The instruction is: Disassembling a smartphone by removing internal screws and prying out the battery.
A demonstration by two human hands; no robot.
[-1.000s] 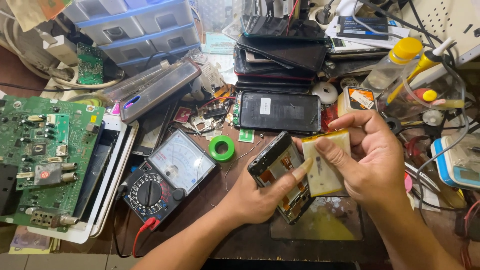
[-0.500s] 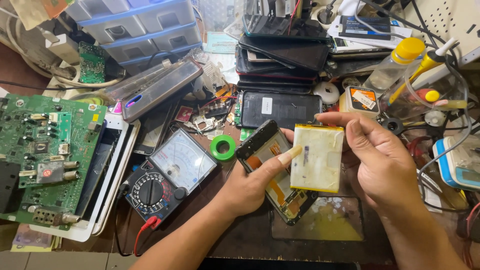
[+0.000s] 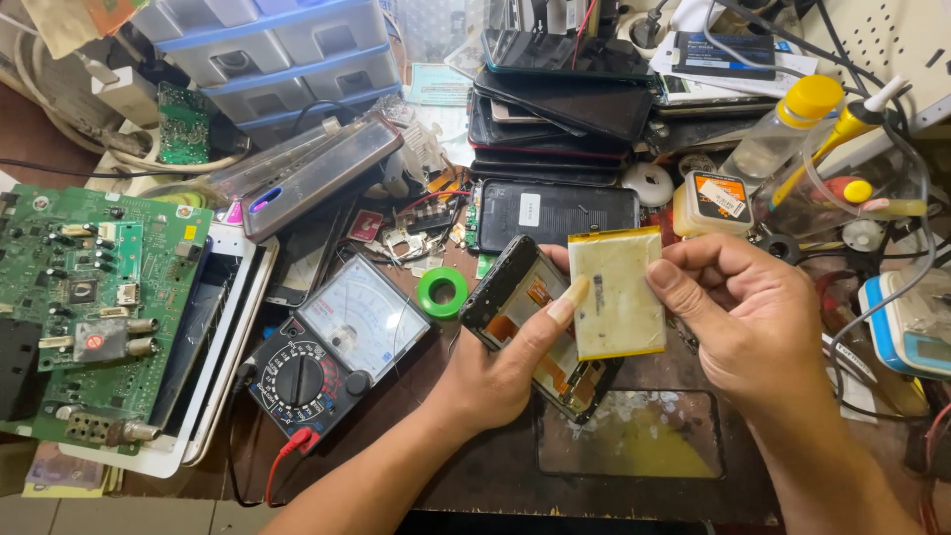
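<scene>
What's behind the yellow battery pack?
Behind the battery, held by the right hand, sits the opened phone in the left hand's grip. Orange flex strips show beside it; the phone's middle is covered.

We see a dull, yellowed foil-wrapped battery (image 3: 616, 292), a matt black plastic phone frame (image 3: 525, 317), a glossy green tape roll (image 3: 442, 292), a clear-plastic-faced meter (image 3: 332, 347) and a worn, scuffed wooden bench (image 3: 475, 466).

A dark brown wooden desk (image 3: 495, 476) carries the clutter: a black analogue multimeter (image 3: 332, 352) beside a green tape roll (image 3: 442, 292), a big green circuit board (image 3: 84, 307) at left, stacked black phones (image 3: 555, 109) behind.
</scene>
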